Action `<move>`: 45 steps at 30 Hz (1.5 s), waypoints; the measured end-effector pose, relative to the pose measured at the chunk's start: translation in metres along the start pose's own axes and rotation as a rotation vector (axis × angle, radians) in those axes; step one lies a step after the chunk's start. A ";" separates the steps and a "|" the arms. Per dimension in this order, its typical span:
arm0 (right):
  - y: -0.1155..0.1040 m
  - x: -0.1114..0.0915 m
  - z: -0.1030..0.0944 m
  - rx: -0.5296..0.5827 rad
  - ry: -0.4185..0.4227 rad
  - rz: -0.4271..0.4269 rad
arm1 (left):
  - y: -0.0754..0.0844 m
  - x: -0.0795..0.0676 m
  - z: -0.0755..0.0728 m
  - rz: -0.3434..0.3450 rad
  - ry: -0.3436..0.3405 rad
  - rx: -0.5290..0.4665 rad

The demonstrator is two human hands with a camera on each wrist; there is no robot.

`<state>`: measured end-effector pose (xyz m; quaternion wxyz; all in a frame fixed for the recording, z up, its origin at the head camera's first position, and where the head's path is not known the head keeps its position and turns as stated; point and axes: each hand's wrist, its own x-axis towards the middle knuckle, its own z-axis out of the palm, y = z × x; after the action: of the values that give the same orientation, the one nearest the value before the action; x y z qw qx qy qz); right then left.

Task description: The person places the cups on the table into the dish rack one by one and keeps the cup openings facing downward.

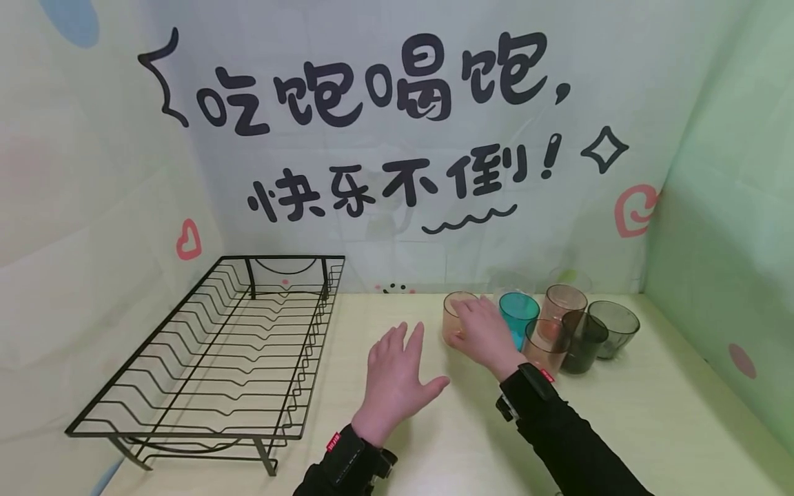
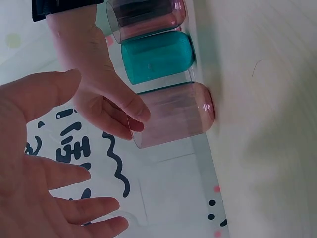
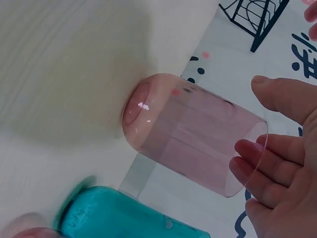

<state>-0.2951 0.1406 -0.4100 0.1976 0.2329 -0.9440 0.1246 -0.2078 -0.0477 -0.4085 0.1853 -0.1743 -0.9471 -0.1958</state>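
My right hand [image 1: 486,334] is at the rim of a pale pink glass [image 1: 451,327], upright at the left end of a group of glasses. In the right wrist view several fingertips [image 3: 242,166] overlap the rim of this glass [image 3: 198,134], and the thumb stands apart from it. Whether the fingers touch the glass I cannot tell. My left hand [image 1: 397,382] hovers over the table, nearer the front, fingers spread and holding nothing. A teal glass [image 1: 520,313] stands just right of the pink one.
Further right stand two more pinkish glasses, one in front [image 1: 544,348] and one behind [image 1: 566,301], a dark grey glass [image 1: 583,348] and a lighter grey one [image 1: 614,327]. A black wire dish rack [image 1: 186,435] occupies the table's left side. A printed cloth [image 1: 384,255] hangs behind.
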 end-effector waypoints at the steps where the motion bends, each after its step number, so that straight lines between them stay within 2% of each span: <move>1: 0.000 0.000 0.001 -0.006 -0.004 0.000 | 0.000 0.000 0.000 0.003 0.000 -0.002; 5: 0.000 -0.002 0.004 -0.043 0.004 -0.012 | 0.001 -0.001 0.002 0.013 0.000 -0.006; 13: 0.002 -0.003 0.009 -0.062 0.124 -0.073 | 0.000 -0.001 0.001 0.012 -0.007 -0.009; 19: 0.002 -0.007 0.005 -0.026 0.125 -0.070 | 0.000 0.000 -0.009 0.036 0.001 0.001; 24: 0.004 -0.015 -0.003 0.093 0.046 0.034 | 0.002 0.002 -0.021 0.060 0.018 -0.011; 30: 0.006 -0.024 -0.020 0.273 -0.043 0.160 | 0.006 0.002 -0.032 0.075 0.005 -0.041; 34: 0.006 -0.030 -0.033 0.348 0.002 0.165 | 0.008 0.003 -0.039 0.097 0.023 -0.061; 39: 0.004 -0.037 -0.054 0.448 0.126 0.143 | 0.012 0.006 -0.049 0.120 0.056 -0.099; 45: 0.000 -0.043 -0.080 0.551 0.200 0.165 | 0.014 0.009 -0.055 0.103 0.064 -0.131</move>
<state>-0.2350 0.1838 -0.3569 0.2083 0.1868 -0.8663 0.4138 -0.1945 -0.0578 -0.3531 0.2136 -0.2281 -0.9156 -0.2531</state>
